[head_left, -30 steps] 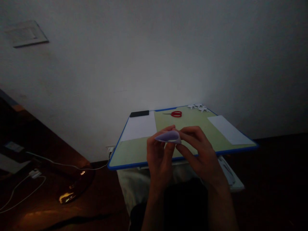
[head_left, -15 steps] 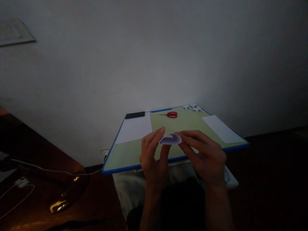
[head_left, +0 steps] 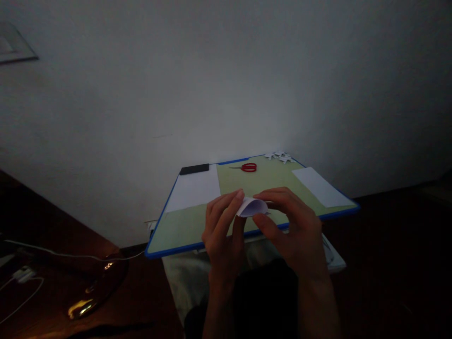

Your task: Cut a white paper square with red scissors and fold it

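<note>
A small piece of white paper [head_left: 253,206], bent over into a curve, is held between both hands above the near edge of a green board with a blue rim [head_left: 183,225]. My left hand [head_left: 223,230] pinches its left side with fingers and thumb. On its right side my right hand [head_left: 294,226] grips it, fingers curled over the top. Both hands are closed on the paper.
On the board lie a white sheet [head_left: 193,189] at the left, another white sheet [head_left: 319,185] at the right, red scissors [head_left: 246,167], a black slab [head_left: 194,168] and several small paper cut-outs [head_left: 279,156] at the far edge. A white wall stands behind. Cables [head_left: 52,256] lie on the dark surface at left.
The paper has been bent further and turned between the fingers, and both hands have sunk slightly toward the board's near edge. My view has shifted a little to the right.
</note>
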